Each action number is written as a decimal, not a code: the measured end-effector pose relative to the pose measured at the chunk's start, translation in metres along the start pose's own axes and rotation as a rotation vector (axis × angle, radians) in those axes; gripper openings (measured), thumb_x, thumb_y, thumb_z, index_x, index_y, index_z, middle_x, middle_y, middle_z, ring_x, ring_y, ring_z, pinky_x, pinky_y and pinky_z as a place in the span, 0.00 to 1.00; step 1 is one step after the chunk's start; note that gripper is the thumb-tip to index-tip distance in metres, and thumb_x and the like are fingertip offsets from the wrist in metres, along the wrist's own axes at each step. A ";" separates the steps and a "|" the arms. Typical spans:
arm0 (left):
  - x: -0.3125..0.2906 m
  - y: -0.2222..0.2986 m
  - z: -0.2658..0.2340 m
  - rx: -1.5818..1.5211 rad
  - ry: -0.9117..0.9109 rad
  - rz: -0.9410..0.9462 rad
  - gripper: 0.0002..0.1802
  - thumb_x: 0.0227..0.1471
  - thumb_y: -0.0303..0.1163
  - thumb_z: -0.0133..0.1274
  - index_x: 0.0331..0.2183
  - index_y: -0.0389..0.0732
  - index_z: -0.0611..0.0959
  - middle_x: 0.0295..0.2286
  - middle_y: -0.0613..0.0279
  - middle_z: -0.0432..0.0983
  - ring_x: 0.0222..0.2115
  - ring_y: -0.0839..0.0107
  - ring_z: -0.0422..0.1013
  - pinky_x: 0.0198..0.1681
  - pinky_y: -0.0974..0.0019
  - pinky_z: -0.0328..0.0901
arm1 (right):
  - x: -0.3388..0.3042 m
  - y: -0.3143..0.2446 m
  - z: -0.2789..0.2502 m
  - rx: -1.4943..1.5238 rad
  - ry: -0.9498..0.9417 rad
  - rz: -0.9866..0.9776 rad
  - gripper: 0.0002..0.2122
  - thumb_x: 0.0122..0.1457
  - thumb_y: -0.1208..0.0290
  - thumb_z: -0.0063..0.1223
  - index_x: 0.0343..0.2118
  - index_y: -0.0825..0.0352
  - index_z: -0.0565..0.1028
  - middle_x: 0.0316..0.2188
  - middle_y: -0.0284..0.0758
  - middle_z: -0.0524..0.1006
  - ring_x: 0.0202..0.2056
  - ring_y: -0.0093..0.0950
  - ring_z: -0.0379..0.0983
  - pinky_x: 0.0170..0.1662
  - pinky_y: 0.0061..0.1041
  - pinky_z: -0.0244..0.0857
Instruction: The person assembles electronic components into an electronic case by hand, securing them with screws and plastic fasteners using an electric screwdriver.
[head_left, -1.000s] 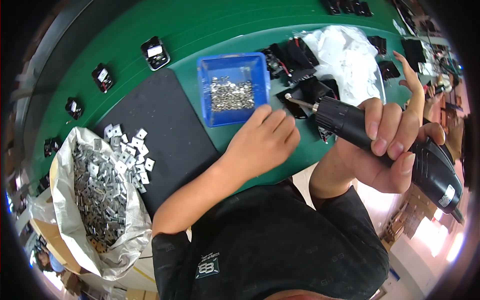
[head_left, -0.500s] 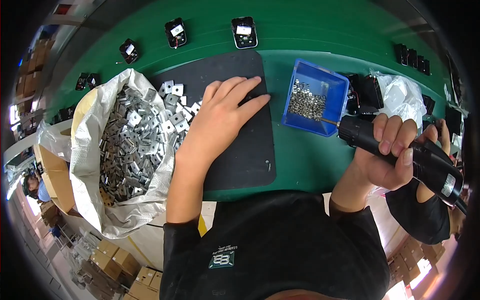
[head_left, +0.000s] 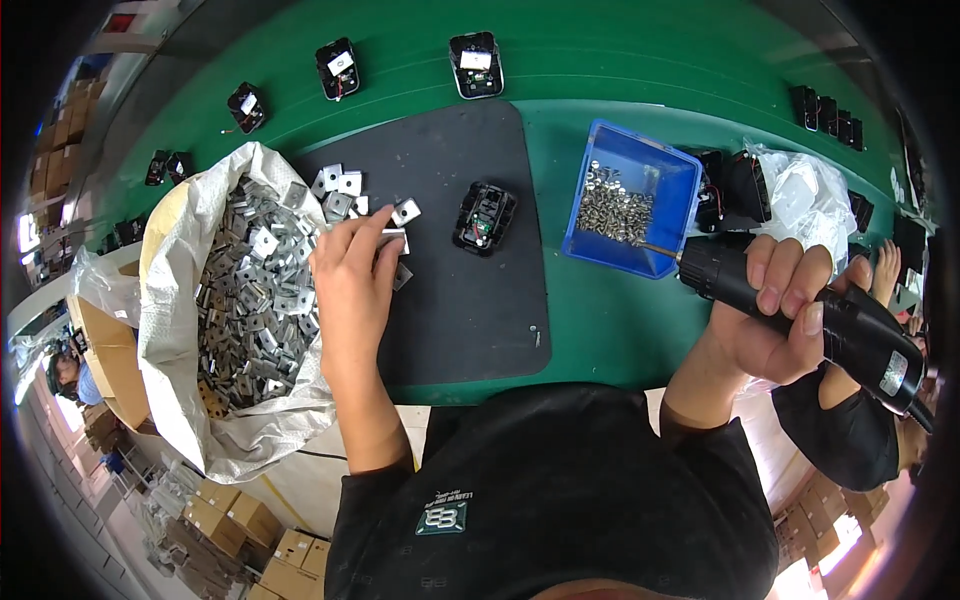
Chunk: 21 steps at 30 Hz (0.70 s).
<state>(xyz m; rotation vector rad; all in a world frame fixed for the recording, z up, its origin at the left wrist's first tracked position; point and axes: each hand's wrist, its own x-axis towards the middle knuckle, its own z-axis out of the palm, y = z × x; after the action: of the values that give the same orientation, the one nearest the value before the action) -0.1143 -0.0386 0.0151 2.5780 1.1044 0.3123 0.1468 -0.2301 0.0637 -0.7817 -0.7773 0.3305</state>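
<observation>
My left hand (head_left: 352, 275) is over the left part of the black mat (head_left: 470, 330), palm down. Its thumb and forefinger are apart, their tips at a few small silver metal plates (head_left: 404, 212) with holes. Right of these plates a black device housing (head_left: 485, 218) with a green circuit board lies open-side up on the mat. My right hand (head_left: 775, 310) is wrapped round a black electric screwdriver (head_left: 720, 272). The screwdriver's bit points left into a blue bin (head_left: 678, 190), at a heap of small silver screws (head_left: 612, 208).
Left of the mat stands a white woven sack (head_left: 175, 330) full of metal plates. Along the far side, several housings (head_left: 476, 66) sit on a green conveyor belt (head_left: 580, 50). A clear plastic bag (head_left: 800, 195) lies right of the bin. Another person's hand (head_left: 886, 270) shows at far right.
My left hand has moved left from the middle of the mat to the metal plates, uncovering the housing there. The housings on the belt have shifted left. My right hand has barely moved.
</observation>
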 end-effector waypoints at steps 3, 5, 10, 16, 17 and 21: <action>-0.003 0.004 -0.003 -0.180 -0.018 -0.115 0.12 0.45 0.23 0.60 0.36 0.40 0.83 0.33 0.59 0.78 0.31 0.63 0.74 0.36 0.63 0.66 | 0.001 0.001 -0.002 0.009 0.001 -0.013 0.24 0.54 0.73 0.48 0.56 0.60 0.60 0.23 0.27 0.63 0.22 0.19 0.60 0.31 0.23 0.56; 0.001 0.008 0.000 -0.303 -0.009 -0.149 0.11 0.43 0.22 0.61 0.34 0.39 0.84 0.31 0.58 0.78 0.29 0.64 0.75 0.32 0.65 0.68 | 0.002 0.002 -0.004 0.006 0.016 -0.030 0.26 0.54 0.74 0.49 0.58 0.60 0.58 0.22 0.28 0.63 0.21 0.20 0.61 0.30 0.24 0.59; 0.027 0.033 0.001 -0.431 0.138 0.115 0.08 0.42 0.21 0.63 0.30 0.37 0.84 0.29 0.58 0.78 0.28 0.66 0.76 0.30 0.69 0.69 | 0.000 0.009 0.000 -0.018 0.045 -0.033 0.27 0.55 0.73 0.48 0.58 0.61 0.56 0.22 0.28 0.63 0.20 0.20 0.61 0.28 0.24 0.60; 0.047 0.040 0.011 -0.411 0.019 0.247 0.08 0.38 0.21 0.64 0.26 0.38 0.82 0.30 0.60 0.76 0.30 0.66 0.74 0.31 0.67 0.68 | 0.004 0.003 0.000 0.025 -0.055 -0.013 0.22 0.54 0.72 0.47 0.53 0.63 0.59 0.23 0.27 0.63 0.23 0.19 0.60 0.33 0.23 0.56; 0.047 0.038 0.012 -0.412 0.023 0.247 0.09 0.38 0.21 0.65 0.26 0.38 0.82 0.30 0.60 0.76 0.29 0.66 0.74 0.30 0.68 0.68 | 0.004 0.003 -0.001 0.020 -0.047 -0.015 0.22 0.54 0.72 0.47 0.53 0.63 0.59 0.23 0.27 0.63 0.23 0.19 0.60 0.33 0.23 0.56; 0.043 0.034 0.018 -0.422 -0.016 0.219 0.10 0.36 0.23 0.66 0.26 0.39 0.82 0.35 0.62 0.77 0.34 0.64 0.74 0.36 0.66 0.67 | 0.003 0.006 -0.004 0.008 -0.017 -0.022 0.26 0.55 0.73 0.47 0.57 0.62 0.56 0.23 0.28 0.63 0.22 0.20 0.61 0.31 0.24 0.59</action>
<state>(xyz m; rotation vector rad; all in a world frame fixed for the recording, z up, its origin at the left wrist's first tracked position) -0.0569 -0.0329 0.0140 2.3128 0.6620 0.5143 0.1519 -0.2265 0.0583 -0.7629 -0.7995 0.3204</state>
